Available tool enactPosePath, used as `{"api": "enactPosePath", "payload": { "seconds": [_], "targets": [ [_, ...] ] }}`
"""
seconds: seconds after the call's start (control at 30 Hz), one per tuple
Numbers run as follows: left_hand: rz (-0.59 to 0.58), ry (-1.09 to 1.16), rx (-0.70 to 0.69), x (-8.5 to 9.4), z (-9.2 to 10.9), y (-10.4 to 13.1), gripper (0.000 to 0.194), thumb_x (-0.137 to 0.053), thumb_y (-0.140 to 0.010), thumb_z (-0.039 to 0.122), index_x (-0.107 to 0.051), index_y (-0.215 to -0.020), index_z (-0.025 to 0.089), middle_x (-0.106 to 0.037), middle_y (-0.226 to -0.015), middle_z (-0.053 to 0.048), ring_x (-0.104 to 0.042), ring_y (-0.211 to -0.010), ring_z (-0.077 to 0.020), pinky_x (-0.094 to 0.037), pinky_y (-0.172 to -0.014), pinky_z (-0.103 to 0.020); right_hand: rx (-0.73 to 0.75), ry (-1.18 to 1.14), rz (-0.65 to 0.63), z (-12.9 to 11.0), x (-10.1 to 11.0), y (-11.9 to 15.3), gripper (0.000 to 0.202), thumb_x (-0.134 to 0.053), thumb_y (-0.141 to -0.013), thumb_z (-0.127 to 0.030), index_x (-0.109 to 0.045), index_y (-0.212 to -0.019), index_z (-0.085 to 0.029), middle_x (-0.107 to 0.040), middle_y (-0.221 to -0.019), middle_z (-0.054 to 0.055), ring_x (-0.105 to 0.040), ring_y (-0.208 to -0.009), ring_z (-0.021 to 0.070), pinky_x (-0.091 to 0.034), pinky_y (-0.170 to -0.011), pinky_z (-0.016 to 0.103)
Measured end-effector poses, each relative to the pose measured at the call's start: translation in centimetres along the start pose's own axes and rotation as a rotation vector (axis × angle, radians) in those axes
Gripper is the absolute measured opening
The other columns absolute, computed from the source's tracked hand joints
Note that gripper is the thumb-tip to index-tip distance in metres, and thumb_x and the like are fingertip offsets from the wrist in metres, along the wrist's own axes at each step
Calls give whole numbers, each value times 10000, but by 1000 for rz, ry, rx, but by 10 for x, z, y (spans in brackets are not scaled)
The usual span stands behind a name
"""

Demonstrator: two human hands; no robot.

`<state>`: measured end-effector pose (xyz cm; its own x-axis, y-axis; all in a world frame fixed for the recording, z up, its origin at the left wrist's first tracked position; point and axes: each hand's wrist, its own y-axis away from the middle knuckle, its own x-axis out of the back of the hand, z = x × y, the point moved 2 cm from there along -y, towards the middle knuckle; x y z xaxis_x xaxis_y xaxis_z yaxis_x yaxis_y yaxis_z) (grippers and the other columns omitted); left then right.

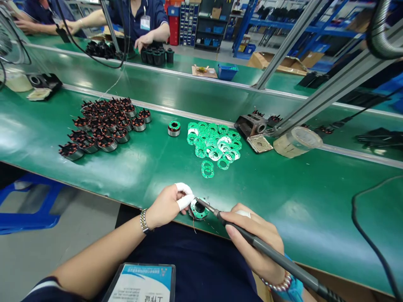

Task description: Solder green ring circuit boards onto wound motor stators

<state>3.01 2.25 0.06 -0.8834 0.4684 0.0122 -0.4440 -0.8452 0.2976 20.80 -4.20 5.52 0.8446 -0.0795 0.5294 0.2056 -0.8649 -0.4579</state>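
At the desk's (132, 167) near edge, the left hand (163, 205) pinches a stator (198, 209) with taped fingers (185, 202). The right hand (256, 243), fingers wrapped round a soldering iron (267, 251), touches its tip to the stator's green board. Green rings (215, 144) lie heaped beyond.

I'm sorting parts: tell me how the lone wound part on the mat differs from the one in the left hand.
The lone part stands free and untouched; the held part sits at the bench edge, pinched by the left hand, with the soldering iron tip on it. Both carry a green ring on top.
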Motion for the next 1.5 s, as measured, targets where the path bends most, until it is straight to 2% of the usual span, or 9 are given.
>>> {"api": "enactPosePath", "payload": {
  "seconds": [0.5,0.7,0.83,0.97,1.03,1.1,1.2,1.4,1.5],
  "targets": [
    [14,1,10,0,1,0,89,-544,-727,220,-503,-682,156,-531,-510,42,-531,-462,-88,-433,-470,-204,44,79,54,8,-2,1,217,-499,-813,-142,-573,-1002,-219,-614,-683,24,-597,-652,158,-500,-586,278],
    [9,-11,-27,-3,1,-1,102,-541,-736,241,-515,-698,151,-544,-535,35,-535,-465,-88,-432,-468,-202,40,94,-188,19,-20,-8,288,-585,-761,-204,-498,-1035,-221,-600,-941,72,-597,-851,191,-520,-683,301],
    [2,-78,-44,0,-1,0,125,-505,-778,269,-516,-731,153,-534,-551,28,-530,-475,-94,-440,-480,-208,30,85,-217,22,-24,-12,305,-566,-769,-177,-477,-1056,-226,-570,-1002,84,-571,-938,202,-511,-749,327],
    [22,-382,-343,11,1,11,139,-518,-791,269,-584,-864,170,-587,-769,-35,-568,-660,-130,-464,-606,-245,41,75,-209,23,-25,-12,321,-560,-772,-154,-472,-1073,-223,-563,-997,79,-564,-945,195,-507,-757,318],
    [-57,-578,-532,13,3,19,143,-541,-784,256,-624,-887,202,-591,-858,-47,-563,-732,-141,-451,-664,-255,45,72,-212,23,-25,-12,320,-561,-771,-153,-472,-1071,-222,-569,-966,72,-561,-945,196,-509,-745,314],
    [-144,-678,-594,13,1,25,133,-550,-784,264,-648,-860,217,-591,-821,-38,-552,-698,-134,-439,-650,-248,49,77,-208,23,-25,-12,315,-561,-771,-156,-471,-1066,-222,-571,-952,70,-558,-944,199,-511,-736,315],
    [-163,-553,-508,9,0,25,106,-569,-770,264,-652,-776,198,-590,-782,-32,-548,-689,-128,-438,-646,-241,58,100,-185,24,-26,-10,314,-564,-769,-159,-465,-1061,-222,-573,-947,69,-556,-933,201,-511,-735,324],
    [-135,108,81,6,-4,13,154,-634,-686,280,-583,-681,134,-568,-612,-3,-535,-539,-105,-452,-515,-217,71,171,-66,19,-32,-5,323,-587,-760,-180,-462,-1057,-208,-578,-916,77,-559,-903,219,-508,-744,356],
    [-129,200,129,8,-3,9,168,-664,-640,267,-578,-639,123,-550,-548,8,-531,-512,-100,-449,-500,-208,92,144,-20,16,-38,-7,285,-557,-774,-139,-475,-1039,-208,-585,-920,75,-564,-904,207,-508,-744,342]
  ]
}}
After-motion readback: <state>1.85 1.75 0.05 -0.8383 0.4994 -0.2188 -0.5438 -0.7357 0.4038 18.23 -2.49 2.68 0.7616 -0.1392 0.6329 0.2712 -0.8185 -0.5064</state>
